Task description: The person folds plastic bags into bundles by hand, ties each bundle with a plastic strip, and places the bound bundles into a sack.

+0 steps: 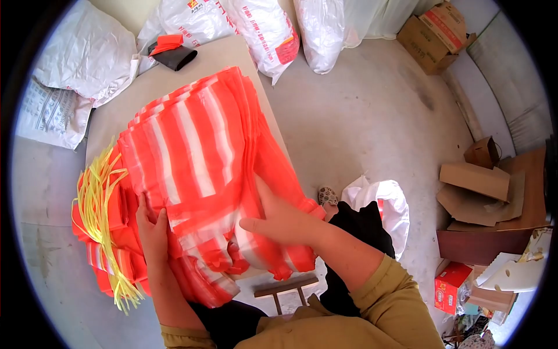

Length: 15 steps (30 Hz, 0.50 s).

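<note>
A thick stack of red-and-white striped plastic bags (192, 145) lies across the table in front of me, its near end crumpled and folded. My left hand (152, 232) is at the stack's left edge, thumb and fingers against the bags. On the other side, my right hand (279, 218) grips the right edge; its thumb lies over the striped plastic and the fingertips are partly hidden among the layers. Left of my left hand, a bunch of yellow plastic ties (102, 215) rests on folded red bundles (119, 209).
The table (235, 55) bears a black roll (174, 57) with a red piece at its far end. White sacks (261, 35) stand behind. An open white sack (386, 203) is near my leg, beside a wooden stool (288, 288). Cardboard boxes (476, 180) line the right side.
</note>
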{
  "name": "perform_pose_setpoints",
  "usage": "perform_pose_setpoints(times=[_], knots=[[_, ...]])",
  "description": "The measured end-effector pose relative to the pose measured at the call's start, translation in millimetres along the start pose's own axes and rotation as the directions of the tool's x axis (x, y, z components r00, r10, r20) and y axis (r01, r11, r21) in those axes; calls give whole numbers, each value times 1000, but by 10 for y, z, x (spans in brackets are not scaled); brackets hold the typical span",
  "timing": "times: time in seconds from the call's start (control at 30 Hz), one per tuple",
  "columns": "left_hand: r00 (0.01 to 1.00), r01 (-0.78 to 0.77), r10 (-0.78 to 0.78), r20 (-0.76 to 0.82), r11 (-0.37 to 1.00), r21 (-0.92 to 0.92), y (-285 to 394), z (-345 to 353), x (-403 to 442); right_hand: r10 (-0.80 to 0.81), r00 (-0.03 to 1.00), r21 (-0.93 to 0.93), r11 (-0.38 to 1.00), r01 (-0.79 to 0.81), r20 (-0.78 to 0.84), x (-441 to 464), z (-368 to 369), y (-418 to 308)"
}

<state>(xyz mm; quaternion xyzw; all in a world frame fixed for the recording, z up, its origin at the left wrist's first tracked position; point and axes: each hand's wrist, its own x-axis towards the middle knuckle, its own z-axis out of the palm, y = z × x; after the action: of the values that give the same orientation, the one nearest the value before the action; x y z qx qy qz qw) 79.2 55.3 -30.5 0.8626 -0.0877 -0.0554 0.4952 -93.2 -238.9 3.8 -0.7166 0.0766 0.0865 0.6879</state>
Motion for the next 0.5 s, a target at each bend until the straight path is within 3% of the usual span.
perform_pose_setpoints(times=[0.07,0.17,0.27,0.37,0.4,0.5], knots=[[1000,-9,9,-4,1000,17,10,-6,-4,12,1000,-76,997,-12,4,-47,-7,1],[999,-46,47,10,995,-92,-174,-22,40,201,976,-82,977,-194,79,-190,-106,-254],[1000,-13,13,-6,1000,-13,-47,-10,15,310,938,-93,950,-299,154,-330,-298,-545],[1000,-23,23,-7,1000,9,-36,-6,19,204,976,-124,973,-194,75,-315,-455,-351],[999,-42,43,-17,998,43,-45,-8,21,325,942,-119,942,-315,82,-323,-498,-570],[998,-51,53,-18,991,120,-40,-18,17,219,964,-116,972,-203,148,-338,-625,-509]])
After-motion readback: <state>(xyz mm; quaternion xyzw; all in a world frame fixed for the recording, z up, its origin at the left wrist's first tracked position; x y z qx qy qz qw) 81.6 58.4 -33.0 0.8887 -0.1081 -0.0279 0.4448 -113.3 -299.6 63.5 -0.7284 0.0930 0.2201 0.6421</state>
